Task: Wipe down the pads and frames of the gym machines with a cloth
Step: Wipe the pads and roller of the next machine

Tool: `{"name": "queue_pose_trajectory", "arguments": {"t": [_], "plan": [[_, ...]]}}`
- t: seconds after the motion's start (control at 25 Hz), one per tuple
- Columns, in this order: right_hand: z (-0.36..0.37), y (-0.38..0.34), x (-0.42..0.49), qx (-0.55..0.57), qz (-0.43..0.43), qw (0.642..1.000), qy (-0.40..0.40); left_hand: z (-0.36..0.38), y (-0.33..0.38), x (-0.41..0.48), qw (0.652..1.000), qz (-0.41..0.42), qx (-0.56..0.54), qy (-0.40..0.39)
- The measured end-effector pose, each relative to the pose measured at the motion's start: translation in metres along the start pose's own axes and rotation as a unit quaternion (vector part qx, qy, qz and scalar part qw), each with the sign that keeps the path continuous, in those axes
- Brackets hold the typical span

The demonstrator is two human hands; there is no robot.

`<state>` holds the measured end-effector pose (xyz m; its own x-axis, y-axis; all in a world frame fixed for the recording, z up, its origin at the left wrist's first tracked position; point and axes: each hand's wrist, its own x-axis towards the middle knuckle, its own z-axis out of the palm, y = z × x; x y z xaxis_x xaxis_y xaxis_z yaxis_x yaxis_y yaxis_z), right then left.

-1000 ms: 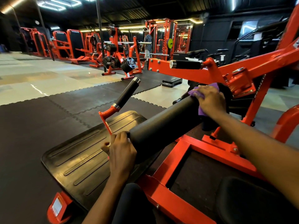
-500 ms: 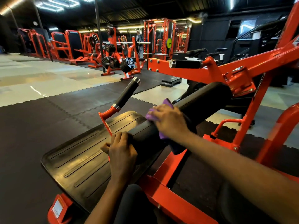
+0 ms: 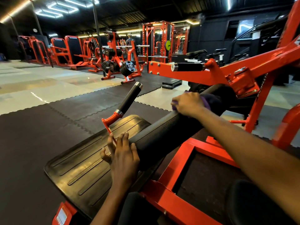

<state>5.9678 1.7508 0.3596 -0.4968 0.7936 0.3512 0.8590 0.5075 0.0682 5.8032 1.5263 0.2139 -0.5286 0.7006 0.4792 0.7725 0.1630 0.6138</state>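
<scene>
**Wiping step: roller pad.** The right hand point(image 3: 188, 103) presses the purple cloth point(image 3: 205, 100) onto the roller pad point(image 3: 162, 132) near its far end, with the fingers curled over the cloth and holding it. The left hand point(image 3: 123, 158) rests against the pad's near end, fingers straight and slightly spread, holding nothing.

Advised method:
- Brace the near end so the pad cannot roll.
- Draw the cloth along the full length.
- Rotate the pad to reach its underside.

The covering looks matt and finely textured, so firm pressure is probably needed.

Left of the pad lies a ribbed foot plate point(image 3: 78, 168). Below the pad is the orange frame point(image 3: 177, 161), probably the next surface to wipe. Beyond the pad are rubber floor mats point(image 3: 32, 130) and further orange machines point(image 3: 113, 62).
</scene>
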Motion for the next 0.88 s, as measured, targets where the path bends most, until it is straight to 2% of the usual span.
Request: {"name": "queue_pose_trajectory", "arguments": {"t": [0.16, 0.28, 0.44, 0.56, 0.68, 0.88], "plan": [[0.011, -0.087, -0.041, -0.007, -0.123, 0.992, -0.009, -0.009, -0.011, -0.01, 0.998, 0.006, -0.049, 0.047], [0.026, -0.133, -0.066, 0.002, -0.195, 0.98, 0.029, -0.013, -0.017, -0.012, 0.991, -0.027, -0.076, 0.103], [0.04, -0.13, -0.081, 0.032, -0.258, 0.963, 0.075, -0.01, 0.001, -0.002, 0.994, -0.03, -0.079, 0.076], [0.043, -0.09, -0.082, 0.067, -0.237, 0.964, 0.097, 0.0, 0.012, 0.014, 0.999, 0.005, -0.022, 0.024], [0.044, -0.051, -0.082, 0.09, -0.197, 0.966, 0.142, 0.011, 0.012, 0.025, 0.999, 0.012, -0.022, -0.034], [0.022, 0.044, -0.02, 0.091, -0.044, 0.982, 0.16, 0.017, 0.01, 0.016, 0.999, 0.018, -0.033, -0.013]]}}
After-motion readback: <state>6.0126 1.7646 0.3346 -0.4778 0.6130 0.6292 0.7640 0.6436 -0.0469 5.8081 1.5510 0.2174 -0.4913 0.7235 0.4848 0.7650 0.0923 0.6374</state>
